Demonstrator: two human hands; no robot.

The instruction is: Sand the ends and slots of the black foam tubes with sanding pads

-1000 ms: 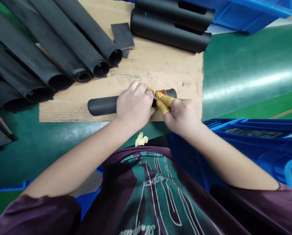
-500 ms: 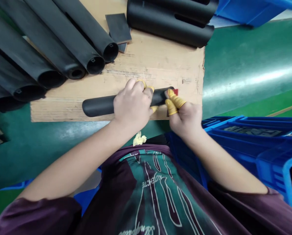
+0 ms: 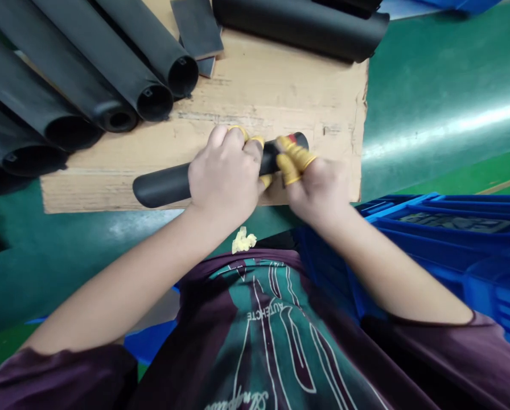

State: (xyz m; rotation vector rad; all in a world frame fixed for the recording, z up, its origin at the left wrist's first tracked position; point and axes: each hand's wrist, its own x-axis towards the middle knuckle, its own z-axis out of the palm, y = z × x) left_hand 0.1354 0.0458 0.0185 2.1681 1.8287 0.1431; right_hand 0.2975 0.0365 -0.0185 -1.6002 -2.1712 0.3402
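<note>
A smooth black tube lies slightly slanted on a cardboard sheet, its right end higher in the view. My left hand is wrapped over the tube's middle and grips it from above. Close to the right end, my right hand is closed, pinching a small red piece that looks like sandpaper against the tube. Most of that piece is hidden by the fingers, and the hand is a little blurred. Yellow finger covers show on fingers of both hands.
Several dull black tubes lie side by side at the upper left. Flat dark grey blocks and more black tubes lie along the back. Blue crates stand at the right. A crumpled yellowish scrap is near my shirt.
My right hand has slid left along the tube with the red piece, baring the tube's right end. The tube tilts more. My left hand keeps its grip while the view has shifted slightly.
</note>
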